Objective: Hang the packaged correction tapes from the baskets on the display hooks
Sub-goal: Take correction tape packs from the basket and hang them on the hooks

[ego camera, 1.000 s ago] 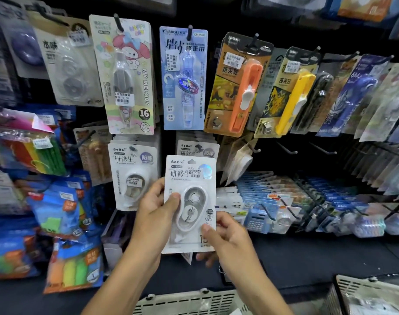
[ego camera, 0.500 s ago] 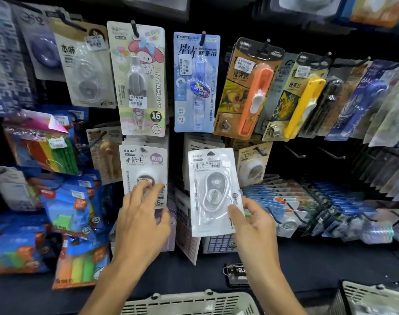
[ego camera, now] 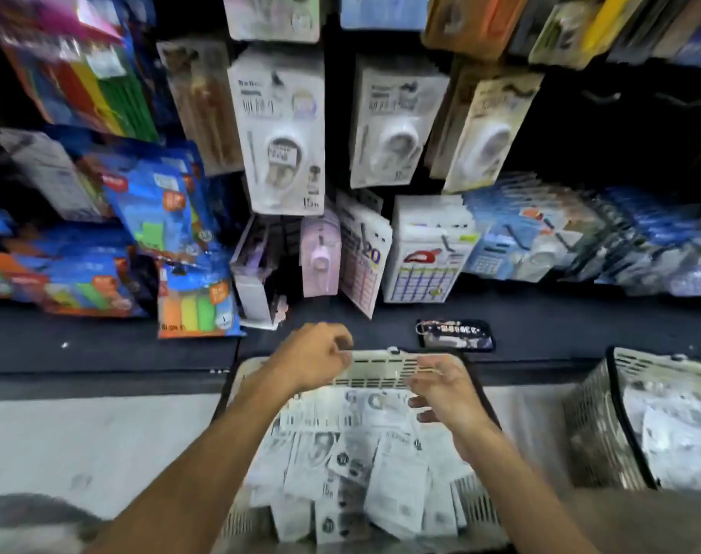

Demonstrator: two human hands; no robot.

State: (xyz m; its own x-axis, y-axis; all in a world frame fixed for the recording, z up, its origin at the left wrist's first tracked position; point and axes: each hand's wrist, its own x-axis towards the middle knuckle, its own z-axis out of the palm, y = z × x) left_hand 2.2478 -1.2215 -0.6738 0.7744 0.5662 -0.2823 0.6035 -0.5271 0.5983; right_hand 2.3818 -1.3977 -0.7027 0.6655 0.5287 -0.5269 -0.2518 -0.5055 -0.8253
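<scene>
Baskets are now the centre of your view. Half a second ago you looked at the display wall; now the near basket point(ego camera: 385, 369) fills the lower middle, and a second basket point(ego camera: 604, 425) stands to its right, cut by the frame edge. The pack you held up with the right hand is no longer in either hand. I judge that it now hangs on a hook above the near basket, perhaps as the white pack point(ego camera: 397, 125) in the middle of the hanging row, but motion blur keeps me from confirming it. So one hanging looks finished, and you are reaching for the next pack.

The correction tape packs point(ego camera: 353, 453) lie in a loose heap inside the near basket. Your left hand point(ego camera: 317, 359) hovers over its far rim, fingers loosely curled, grip released and empty. Your right hand point(ego camera: 445, 389) is just above the heap, fingers spread, grasping nothing yet.

The hooks themselves are too blurred to make out. The lower part of the heap is hidden by your forearms.
</scene>
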